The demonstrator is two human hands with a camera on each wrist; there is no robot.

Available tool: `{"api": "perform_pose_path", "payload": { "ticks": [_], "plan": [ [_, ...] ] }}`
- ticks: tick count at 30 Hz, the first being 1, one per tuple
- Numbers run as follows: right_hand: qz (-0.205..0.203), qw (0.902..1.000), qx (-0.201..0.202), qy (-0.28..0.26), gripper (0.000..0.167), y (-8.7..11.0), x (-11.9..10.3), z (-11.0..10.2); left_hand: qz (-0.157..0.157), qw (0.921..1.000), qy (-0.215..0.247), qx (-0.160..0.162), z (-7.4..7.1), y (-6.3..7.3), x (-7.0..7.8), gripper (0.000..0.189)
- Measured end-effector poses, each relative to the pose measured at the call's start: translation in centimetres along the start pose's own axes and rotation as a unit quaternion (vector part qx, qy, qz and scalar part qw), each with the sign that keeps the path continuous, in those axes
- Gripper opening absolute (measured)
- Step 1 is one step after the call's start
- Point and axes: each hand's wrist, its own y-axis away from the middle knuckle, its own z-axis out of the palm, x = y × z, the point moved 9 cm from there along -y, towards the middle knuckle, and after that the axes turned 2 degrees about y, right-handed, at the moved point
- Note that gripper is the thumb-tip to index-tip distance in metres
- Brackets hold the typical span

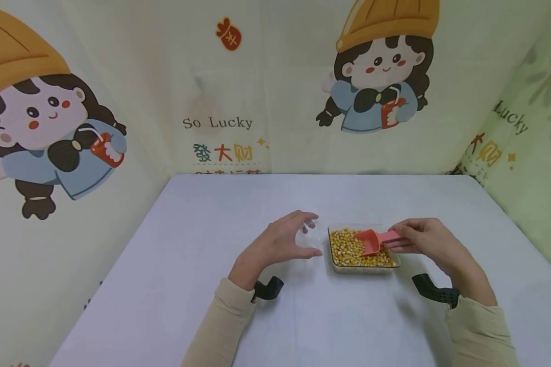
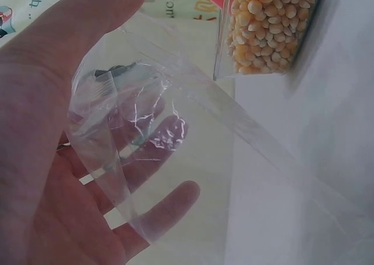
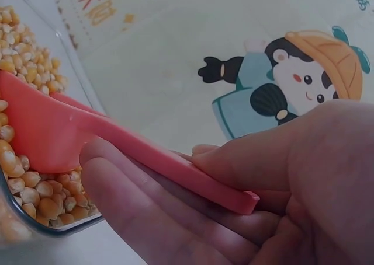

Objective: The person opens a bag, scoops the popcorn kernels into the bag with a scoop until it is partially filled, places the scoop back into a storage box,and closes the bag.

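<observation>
Right hand: the right hand (image 1: 424,239) has its grip drawn in narrow, and it's got the scoop (image 1: 371,242) by the handle, thumb on the upper side, fingers tucked underneath!
Scoop: red, reaching out to the left of the right grip, its bowl among the kernels over the dish; how deep it sits, I can't tell.
Left hand: over to the left hand (image 1: 282,240), and that grip is wide, thumb and fingers curved apart with the bag (image 1: 310,238) spread between them, fingertips showing through the film.
Bag: clear, thin, shining where it creases; it fills the gap of the left grip and fans out past the fingers, near the dish, though whether the two touch, I can't tell.
Corn: yellow kernels, the corn (image 1: 346,247), heaped broadly across the dish, left of the right grip and right of the left one.
Dish: the see-through dish (image 1: 365,270) has a dark line along its near rim, and it stands between the two grips, closer to the right.
Tabletop: the pale tabletop (image 1: 349,321) lies under it all, below both grips and running out towards the wearer.
Cuffs: back from each grip, beige sleeves (image 1: 479,331) end at the wrist, with a black mount (image 1: 435,292) jutting inward from either side.
Backdrop: far beyond both grips hangs a cream cloth (image 1: 284,76), with a figure (image 1: 381,76) in an orange hat and the words "So Lucky".
</observation>
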Motion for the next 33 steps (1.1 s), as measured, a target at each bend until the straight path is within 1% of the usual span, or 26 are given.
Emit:
{"api": "perform_pose_path", "payload": {
  "ticks": [5, 7, 11, 13, 17, 19, 25, 33],
  "plan": [
    [-0.001, 0.9998, -0.01, -0.02, 0.049, 0.3, 0.2, 0.0, 0.01, 0.9999, 0.006, 0.006, -0.1, -0.1, 0.5, 0.075],
    [-0.001, 0.9996, -0.014, -0.025, 0.05, 0.3, 0.4, 0.0, 0.021, 0.9995, 0.012, 0.018, -0.3, -0.3, 0.7, 0.074],
    [-0.009, 0.999, -0.015, -0.041, 0.051, 0.4, 0.6, -0.2, 0.051, 0.9971, 0.03, 0.047, -0.8, -0.8, 1.7, 0.073],
    [-0.013, 0.9986, -0.014, -0.05, 0.051, 0.5, 0.8, -0.4, 0.056, 0.9966, 0.035, 0.05, -0.8, -1.0, 2.0, 0.074],
    [-0.021, 0.9978, -0.014, -0.062, 0.051, 0.6, 1.0, -0.6, 0.042, 0.9981, 0.034, 0.031, -0.2, -1.2, 2.1, 0.072],
    [-0.023, 0.9976, -0.014, -0.063, 0.05, 0.6, 1.0, -0.7, 0.034, 0.9986, 0.031, 0.026, 0.0, -1.2, 1.9, 0.072],
    [-0.029, 0.9975, -0.013, -0.063, 0.051, 0.6, 0.8, -0.9, 0.02, 0.9988, 0.03, 0.034, -0.4, -0.9, 0.8, 0.074],
    [-0.039, 0.9971, -0.012, -0.065, 0.051, 0.8, 0.6, -0.9, -0.002, 0.9995, 0.028, 0.017, 0.0, -1.0, 0.0, 0.076]
  ]
}}
